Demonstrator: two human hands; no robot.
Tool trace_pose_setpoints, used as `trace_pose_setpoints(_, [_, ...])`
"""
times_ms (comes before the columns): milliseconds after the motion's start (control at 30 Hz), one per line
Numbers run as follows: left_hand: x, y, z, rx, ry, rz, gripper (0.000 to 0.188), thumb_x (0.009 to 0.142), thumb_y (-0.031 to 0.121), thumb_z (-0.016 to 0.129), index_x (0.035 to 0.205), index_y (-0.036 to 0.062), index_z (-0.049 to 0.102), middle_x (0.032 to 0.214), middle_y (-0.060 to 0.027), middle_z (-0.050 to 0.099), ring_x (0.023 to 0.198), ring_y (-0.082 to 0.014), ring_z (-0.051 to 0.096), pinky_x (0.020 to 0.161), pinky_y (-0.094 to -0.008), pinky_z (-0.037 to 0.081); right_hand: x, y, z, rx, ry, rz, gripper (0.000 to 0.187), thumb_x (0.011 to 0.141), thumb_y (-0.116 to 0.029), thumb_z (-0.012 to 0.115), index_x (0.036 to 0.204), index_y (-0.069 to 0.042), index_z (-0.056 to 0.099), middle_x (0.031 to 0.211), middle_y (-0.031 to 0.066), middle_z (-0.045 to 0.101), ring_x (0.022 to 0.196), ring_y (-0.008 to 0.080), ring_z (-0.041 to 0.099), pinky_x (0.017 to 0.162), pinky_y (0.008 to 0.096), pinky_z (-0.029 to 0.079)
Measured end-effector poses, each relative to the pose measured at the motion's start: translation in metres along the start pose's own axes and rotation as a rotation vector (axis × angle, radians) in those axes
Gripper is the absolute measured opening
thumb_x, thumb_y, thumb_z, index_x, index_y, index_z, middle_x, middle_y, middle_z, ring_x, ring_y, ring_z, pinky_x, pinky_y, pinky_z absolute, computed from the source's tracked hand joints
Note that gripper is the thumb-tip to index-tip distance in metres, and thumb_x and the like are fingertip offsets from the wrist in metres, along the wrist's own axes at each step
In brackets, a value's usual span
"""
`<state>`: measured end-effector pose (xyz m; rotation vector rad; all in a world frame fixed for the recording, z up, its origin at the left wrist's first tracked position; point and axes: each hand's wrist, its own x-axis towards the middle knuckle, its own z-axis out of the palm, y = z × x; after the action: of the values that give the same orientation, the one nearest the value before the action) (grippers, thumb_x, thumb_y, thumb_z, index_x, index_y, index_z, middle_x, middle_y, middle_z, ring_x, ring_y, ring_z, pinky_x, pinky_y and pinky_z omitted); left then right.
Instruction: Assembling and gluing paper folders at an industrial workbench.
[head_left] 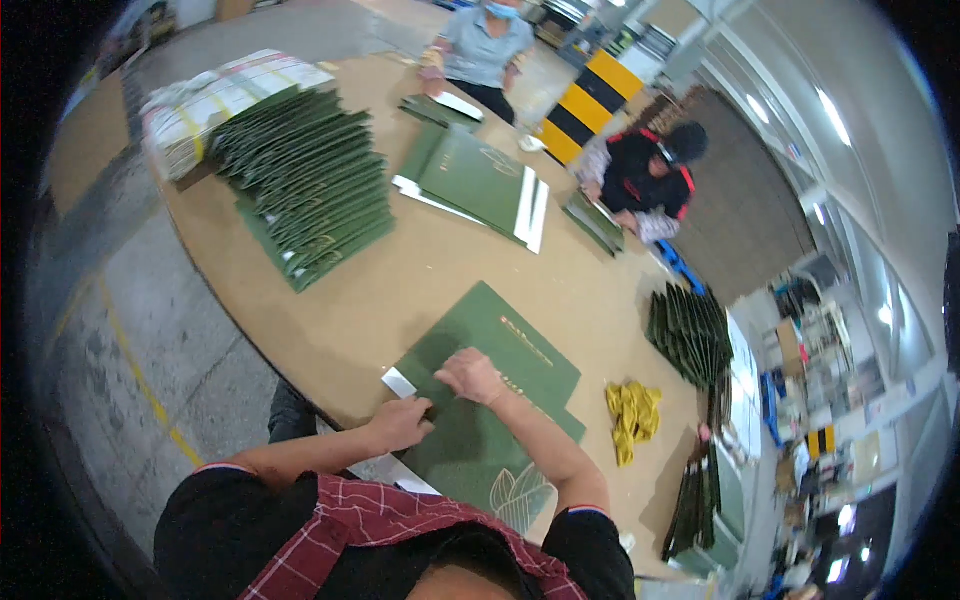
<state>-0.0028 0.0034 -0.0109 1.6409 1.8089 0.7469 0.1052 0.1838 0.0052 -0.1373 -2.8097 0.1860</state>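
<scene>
Maroon checked cloth (400, 502) sits below flat green card sheets (465, 428), unfolded; left hand (402, 423) and right hand (470, 376) curl over them, grip unclear; beyond, a pleated green card stack (305, 180) looks done.

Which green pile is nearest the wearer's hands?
The flat pile under the right hand, left of the yellow cloth. Other flat piles lie across the table; the fanned ones are off to the sides.
</scene>
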Motion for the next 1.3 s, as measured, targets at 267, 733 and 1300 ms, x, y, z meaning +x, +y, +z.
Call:
trace_pose_setpoints(267, [-0.024, 0.005, -0.018, -0.078, -0.073, 0.261, 0.039, 0.078, 0.02, 0.056, 0.114, 0.0078, 0.047, 0.105, -0.0195, 0.051, 0.099, -0.0346, 0.05, 0.085, -0.042, 0.04, -0.015, 0.012, -0.007, -0.133, 0.213, 0.257, 0.023, 0.081, -0.029, 0.055, 0.091, -0.009, 0.059, 0.1, 0.0079, 0.057, 0.094, 0.0262, 0.052, 0.082, 0.0369, 0.039])
trace_pose_setpoints(733, [-0.065, -0.015, -0.027, 0.301, -0.307, 0.611, 0.059, 0.076, 0.026, 0.059, 0.128, 0.0106, 0.035, 0.129, -0.0199, 0.036, 0.12, -0.0373, 0.035, 0.098, -0.0475, 0.03, -0.045, 0.027, -0.031, -0.055, 0.0, 0.844, 0.037, 0.084, -0.035, 0.05, 0.102, -0.003, 0.053, 0.101, 0.0186, 0.058, 0.097, 0.0305, 0.053, 0.083, 0.0384, 0.042])
trace_pose_setpoints(1300, [-0.073, -0.03, -0.018, -0.364, 0.183, 0.312, 0.061, 0.066, -0.009, 0.045, 0.123, 0.0112, 0.043, 0.117, -0.0244, 0.046, 0.104, -0.0387, 0.049, 0.085, -0.0385, 0.043, 0.048, 0.04, -0.02, -0.155, -0.156, 0.656, 0.028, 0.079, -0.038, 0.055, 0.083, -0.012, 0.064, 0.086, 0.009, 0.062, 0.09, 0.0255, 0.058, 0.077, 0.0395, 0.045])
